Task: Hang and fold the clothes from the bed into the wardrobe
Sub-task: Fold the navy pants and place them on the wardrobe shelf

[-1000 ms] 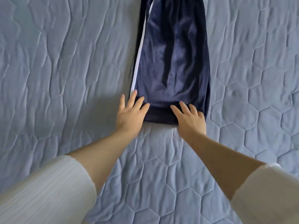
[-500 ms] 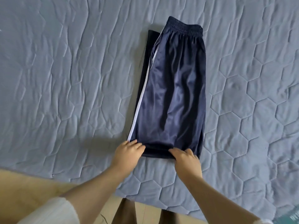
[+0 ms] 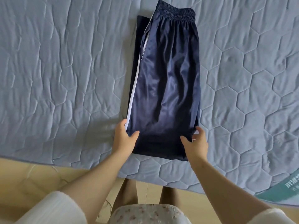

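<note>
at the lower left of the frame a strip of tan floor [image 3: 24,175] shows below the edge of the bed, and the pale blue quilt [image 3: 64,62] fills the left side above it. just left of centre, low in the frame, the left hand [image 3: 124,138] grips the near left corner of the shorts [image 3: 166,81], with the thumb lying on top of the cloth and the fingers tucked under the edge beside the white stripe [image 3: 134,89]. the dark blue shorts lie flat on the quilt in the middle of the frame, folded lengthwise, with the waistband [image 3: 175,12] at the top centre and the hem nearest the person. right of centre, the right hand [image 3: 196,143] holds the near right corner the same way: the thumb presses on top and the curled fingers close round the side edge. at the lower right a green label [image 3: 288,188] sits on the bed's edge. the wardrobe is not in view. the step in hand looks like the folding of the shorts, with both near corners taken up and ready. the next move likely calls for lifting the hem evenly with both hands and carrying it up toward the waistband, keeping the slippery cloth square so the layers do not slide apart.
</note>
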A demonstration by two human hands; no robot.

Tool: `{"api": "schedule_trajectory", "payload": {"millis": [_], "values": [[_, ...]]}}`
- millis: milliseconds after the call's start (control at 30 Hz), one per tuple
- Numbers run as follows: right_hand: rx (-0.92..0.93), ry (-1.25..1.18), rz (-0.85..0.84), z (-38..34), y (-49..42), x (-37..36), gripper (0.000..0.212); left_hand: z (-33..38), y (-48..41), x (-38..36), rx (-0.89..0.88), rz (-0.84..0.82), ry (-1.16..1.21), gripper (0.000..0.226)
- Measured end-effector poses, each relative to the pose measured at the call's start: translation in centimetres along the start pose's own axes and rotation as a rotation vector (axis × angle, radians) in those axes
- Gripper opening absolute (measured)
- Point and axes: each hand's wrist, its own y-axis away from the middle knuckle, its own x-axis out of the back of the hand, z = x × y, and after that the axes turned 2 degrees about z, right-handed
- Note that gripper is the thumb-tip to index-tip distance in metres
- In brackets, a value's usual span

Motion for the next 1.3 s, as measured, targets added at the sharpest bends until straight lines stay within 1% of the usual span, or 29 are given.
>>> {"api": "schedule_trajectory", "payload": {"millis": [100,133,167,200,233,300,400,467,567,633,667,700,733,800,833,867,900,933,967,1000,1033,1067,1100,1133,1167,1200,1233,1267,1300], "values": [[-0.11,-0.258,0.012,0.0,0.0,-0.1,0.064,0.3,0.2,0.0,0.091,0.128,0.059,0.059],[-0.122,-0.282,-0.003,0.0,0.0,-0.1,0.058,0.4,0.2,0.1,0.127,0.123,0.109,0.057],[-0.113,-0.262,-0.028,0.1,0.0,-0.1,0.043,0.4,0.2,0.2,0.145,0.07,0.137,0.05],[-0.098,-0.228,-0.05,0.0,0.0,-0.1,0.023,0.5,0.2,0.3,0.145,-0.026,0.122,0.038],[-0.091,-0.209,-0.069,-0.2,0.1,0.0,0.011,0.5,0.2,0.5,0.137,-0.135,0.079,0.025],[-0.126,-0.247,-0.087,-0.5,0.2,0.2,0.014,0.7,0.2,1.1,0.145,-0.254,0.019,0.01],[-0.22,-0.381,-0.107,-0.8,0.4,1.0,0.009,0.6,-0.3,2.3,0.199,-0.265,0.053,0.014],[-0.187,-0.399,-0.139,-0.2,0.6,1.3,0.008,0.1,0.0,3.0,0.204,-0.252,0.093,0.014],[-0.171,-0.327,-0.204,0.9,1.0,1.6,0.005,-0.8,1.3,3.5,0.194,-0.246,0.176,0.01],[-0.242,-0.293,-0.245,1.8,1.2,1.5,0.009,-1.7,2.1,3.6,0.261,-0.212,0.184,0.007],[-0.285,-0.259,-0.252,2.1,1.3,1.4,0.008,-2.0,2.7,3.7,0.311,-0.178,0.143,0.007],[-0.322,-0.203,-0.246,2.4,1.4,1.3,0.006,-2.5,3.1,3.7,0.359,-0.153,0.092,0.018],[-0.351,-0.126,-0.244,2.8,1.5,1.2,0.009,-2.8,3.4,3.7,0.402,-0.141,0.051,0.021],[-0.361,0.026,-0.244,3.2,1.9,0.9,0.018,-3.0,3.8,3.5,0.439,-0.144,0.001,0.018],[-0.333,0.103,-0.22,3.3,2.1,0.8,0.024,-3.0,4.0,3.2,0.423,-0.131,-0.039,0.017],[-0.279,0.199,-0.152,3.3,2.2,0.6,0.029,-2.9,4.1,3.0,0.359,-0.096,-0.122,0.014],[-0.193,0.308,-0.048,3.2,2.5,0.4,0.036,-3.1,4.2,2.8,0.237,-0.036,-0.248,0.009],[-0.069,0.403,0.052,3.0,2.9,0.3,0.045,-3.3,4.3,2.6,0.062,0.056,-0.39,0.025],[0.084,0.487,0.12,2.6,3.4,0.1,0.053,-3.5,4.4,2.3,-0.152,0.097,-0.529,0.044],[0.251,0.561,0.153,2.2,3.9,0.0,0.059,-3.4,4.5,2.2,-0.377,0.122,-0.635,0.056],[0.424,0.628,0.153,1.9,4.2,-0.2,0.06,-3.6,4.5,2.0,-0.588,0.108,-0.711,0.062],[0.596,0.683,0.142,1.8,4.3,-0.5,0.059,-3.6,4.6,1.9,-0.754,0.022,-0.789,0.067],[0.741,0.736,0.108,1.9,4.4,-0.8,0.057,-3.8,4.6,1.7,-0.87,-0.118,-0.878,0.071],[0.827,0.811,0.015,2.0,4.3,-1.0,0.058,-3.8,4.8,1.6,-0.894,-0.277,-0.993,0.078],[0.851,0.92,-0.121,2.1,4.3,-1.2,0.063,-4.2,4.7,1.5,-0.895,-0.38,-1.11,0.084],[0.837,1.027,-0.254,2.4,4.0,-1.5,0.071,-4.9,4.4,1.2,-0.872,-0.432,-1.187,0.086],[0.797,1.109,-0.357,2.9,3.5,-1.8,0.08,-5.4,3.8,1.1,-0.806,-0.441,-1.258,0.086],[0.758,1.172,-0.412,3.3,2.9,-1.9,0.088,-5.4,3.4,1.0,-0.758,-0.42,-1.303,0.084],[0.734,1.222,-0.42,3.7,2.3,-1.8,0.094,-5.3,3.0,0.9,-0.74,-0.391,-1.321,0.081]]}}
